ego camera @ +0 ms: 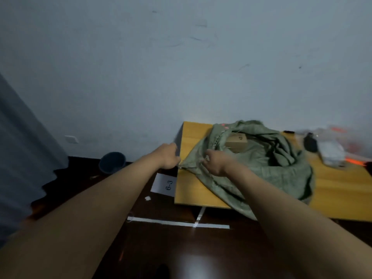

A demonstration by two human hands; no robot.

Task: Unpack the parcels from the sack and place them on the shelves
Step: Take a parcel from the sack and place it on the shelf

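Fingers: both sets curl into the green cloth at the sack's mouth, as far as the blur lets me tell.
Left hand (168, 156): pinches the sack's corner at the worktop's left edge, about 9 o'clock of the sack.
Right hand (213, 162): grips the rim of the opening just beside it, toward 3 o'clock.
Sack (261, 164): lies slumped on the yellow worktop (193, 190), mouth spread open.
Parcel (236, 142): a brown box sits inside the opening, at 12 o'clock of the right hand.
Worktop, 3 o'clock end: blurred white and orange items, unclear.
Floor: a paper label (165, 185) and a dark bin (112, 162) at 9 o'clock.
Progress: early by my reading; the box is not out, no shelves in view.
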